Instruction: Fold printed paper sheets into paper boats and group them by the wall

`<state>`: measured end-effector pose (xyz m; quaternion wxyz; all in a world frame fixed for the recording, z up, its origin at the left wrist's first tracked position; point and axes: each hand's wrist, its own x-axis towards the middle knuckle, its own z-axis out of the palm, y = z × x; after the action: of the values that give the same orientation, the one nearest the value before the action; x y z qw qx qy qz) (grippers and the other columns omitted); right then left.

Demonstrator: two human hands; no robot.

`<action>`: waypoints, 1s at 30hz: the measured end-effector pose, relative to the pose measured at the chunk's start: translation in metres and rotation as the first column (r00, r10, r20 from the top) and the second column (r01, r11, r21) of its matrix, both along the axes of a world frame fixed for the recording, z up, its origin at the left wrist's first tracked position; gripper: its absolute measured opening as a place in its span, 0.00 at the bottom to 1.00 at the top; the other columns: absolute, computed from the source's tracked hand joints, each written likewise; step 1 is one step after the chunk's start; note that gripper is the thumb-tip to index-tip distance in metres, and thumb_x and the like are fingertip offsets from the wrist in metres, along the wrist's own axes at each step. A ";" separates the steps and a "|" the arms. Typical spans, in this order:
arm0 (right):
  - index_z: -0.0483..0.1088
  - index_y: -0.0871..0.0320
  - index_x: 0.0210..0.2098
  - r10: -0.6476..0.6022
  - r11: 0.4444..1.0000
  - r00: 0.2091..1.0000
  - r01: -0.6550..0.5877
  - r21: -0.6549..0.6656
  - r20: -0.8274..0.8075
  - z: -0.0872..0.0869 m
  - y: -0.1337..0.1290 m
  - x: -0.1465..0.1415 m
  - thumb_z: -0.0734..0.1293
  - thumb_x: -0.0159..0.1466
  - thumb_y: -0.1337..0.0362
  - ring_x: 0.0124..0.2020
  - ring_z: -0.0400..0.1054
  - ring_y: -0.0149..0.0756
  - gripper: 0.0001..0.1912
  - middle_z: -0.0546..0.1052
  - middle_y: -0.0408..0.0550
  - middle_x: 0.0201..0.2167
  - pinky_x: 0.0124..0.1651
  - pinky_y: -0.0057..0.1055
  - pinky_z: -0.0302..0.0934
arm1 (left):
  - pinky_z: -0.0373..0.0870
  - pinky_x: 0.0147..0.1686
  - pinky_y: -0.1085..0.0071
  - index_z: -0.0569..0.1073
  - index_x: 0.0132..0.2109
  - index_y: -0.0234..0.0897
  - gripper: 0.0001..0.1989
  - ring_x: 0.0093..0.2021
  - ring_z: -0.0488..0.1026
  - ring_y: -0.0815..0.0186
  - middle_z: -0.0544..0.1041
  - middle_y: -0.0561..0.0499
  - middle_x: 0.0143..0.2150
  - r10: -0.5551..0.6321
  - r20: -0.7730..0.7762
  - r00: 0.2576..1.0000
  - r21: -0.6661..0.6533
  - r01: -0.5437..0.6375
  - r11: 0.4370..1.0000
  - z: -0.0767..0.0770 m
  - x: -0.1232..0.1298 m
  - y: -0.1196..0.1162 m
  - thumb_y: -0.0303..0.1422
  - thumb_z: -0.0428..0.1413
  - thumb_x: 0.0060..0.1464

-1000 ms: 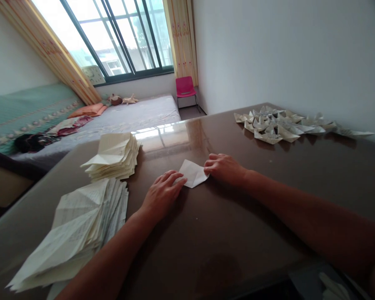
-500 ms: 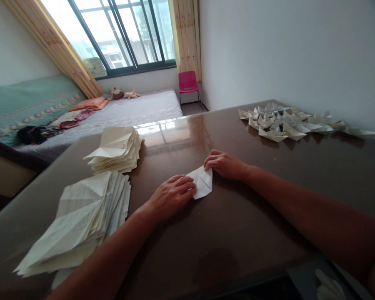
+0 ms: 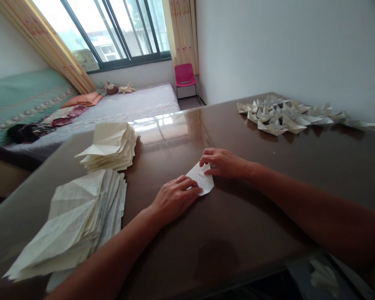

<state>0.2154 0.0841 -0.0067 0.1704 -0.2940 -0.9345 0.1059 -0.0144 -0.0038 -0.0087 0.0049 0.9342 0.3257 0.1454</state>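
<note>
The folded paper (image 3: 203,180) lies on the brown table (image 3: 256,233), partly covered by both hands, so its full outline and its folds are hard to make out. The left hand (image 3: 176,198) rests palm down over its near left part, fingers loosely stretched and not closed round anything; what lies beneath them is hidden. The right hand (image 3: 225,163) is at its far right side, thumb and fingers parted with a gap showing paper, the fingers curled; whether a fingertip presses on it cannot be told.

Left of the folded paper stand two stacks of creased sheets, the cream stack (image 3: 112,146) farther away and the printed stack (image 3: 78,216) nearer, its near edge partly hidden by the left forearm. Far to the right of the folded paper are paper boats (image 3: 276,116), overlapping too closely to count. A pale, crumpled-looking item (image 3: 324,277), nearer and to the right, is too dim to identify.
</note>
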 end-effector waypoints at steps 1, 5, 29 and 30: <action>0.74 0.55 0.39 0.026 0.998 1.000 -0.026 -0.054 0.000 0.001 0.000 0.000 0.68 0.60 0.64 0.35 0.66 0.33 0.07 0.75 0.46 0.37 0.38 0.28 0.56 | 0.69 0.44 0.70 0.75 0.48 0.44 0.12 0.45 0.71 0.66 0.77 0.51 0.44 0.031 0.039 0.999 -0.040 -0.029 0.999 -0.001 0.001 0.000 0.34 0.48 0.63; 0.74 0.58 0.35 0.156 0.964 0.987 -0.160 -0.213 -0.034 0.002 0.002 0.004 0.65 0.60 0.69 0.30 0.66 0.28 0.06 0.73 0.44 0.33 0.36 0.24 0.57 | 0.69 0.43 0.69 0.77 0.43 0.42 0.12 0.43 0.70 0.65 0.77 0.50 0.42 0.152 0.170 0.974 -0.170 -0.123 0.978 -0.008 0.005 0.006 0.36 0.50 0.62; 0.73 0.57 0.30 -0.070 0.975 0.979 0.108 -0.196 0.192 0.010 -0.020 -0.013 0.65 0.60 0.61 0.35 0.67 0.35 0.08 0.75 0.48 0.34 0.34 0.28 0.52 | 0.61 0.31 0.72 0.68 0.45 0.42 0.09 0.33 0.71 0.67 0.73 0.57 0.30 0.484 0.054 0.873 -0.220 -0.463 0.859 -0.008 0.018 0.016 0.39 0.51 0.59; 0.73 0.57 0.30 -0.072 0.974 0.979 0.110 -0.196 0.192 0.010 -0.021 -0.013 0.65 0.60 0.61 0.36 0.67 0.35 0.08 0.75 0.48 0.34 0.34 0.28 0.52 | 0.61 0.31 0.72 0.68 0.45 0.42 0.09 0.33 0.71 0.67 0.73 0.57 0.30 0.485 0.051 0.873 -0.221 -0.464 0.858 -0.008 0.018 0.016 0.39 0.51 0.59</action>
<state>0.2022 0.0636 0.0035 0.0566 -0.3611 -0.9158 0.1664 0.0038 0.0127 -0.0168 0.0806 0.8107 0.5582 0.1569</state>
